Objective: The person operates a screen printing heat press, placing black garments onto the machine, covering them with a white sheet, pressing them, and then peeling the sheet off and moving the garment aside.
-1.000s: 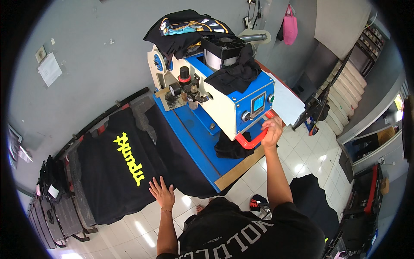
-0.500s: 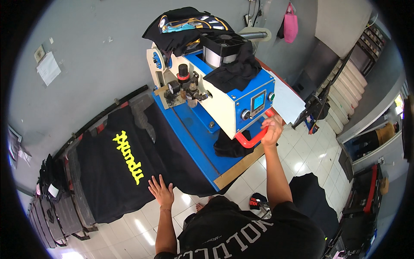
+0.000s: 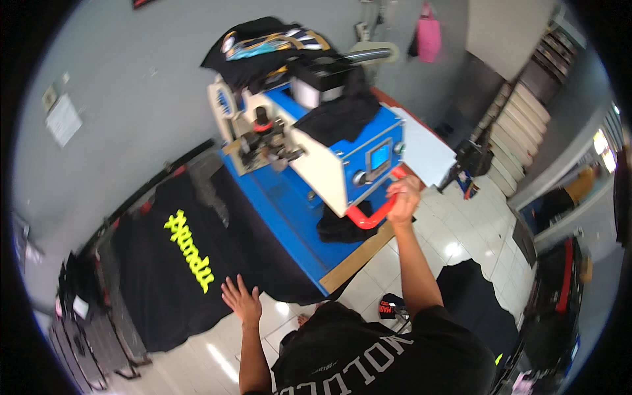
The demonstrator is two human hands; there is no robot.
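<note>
Head view: our right hand [image 3: 403,199] gripped the red tubular handle [image 3: 366,222] at right; our left hand [image 3: 241,303], fingers spread, overlapped black fabric [image 3: 148,283].

Wall [image 3: 131,59], grey; white paper [image 3: 64,121] fixed at left. Bag [image 3: 428,41], pink, hung against the wall. Stairs [image 3: 525,125], pale, beside a dark rail [image 3: 503,108]. Shelves [image 3: 557,54], filled, contents too small to tell. Doorway [image 3: 571,191], at right, bright light [image 3: 604,150] beyond. Mat [image 3: 525,247], dark, near the doorway. Floor [image 3: 431,227], white tile, glossy, with patches of glare [image 3: 453,250].
</note>
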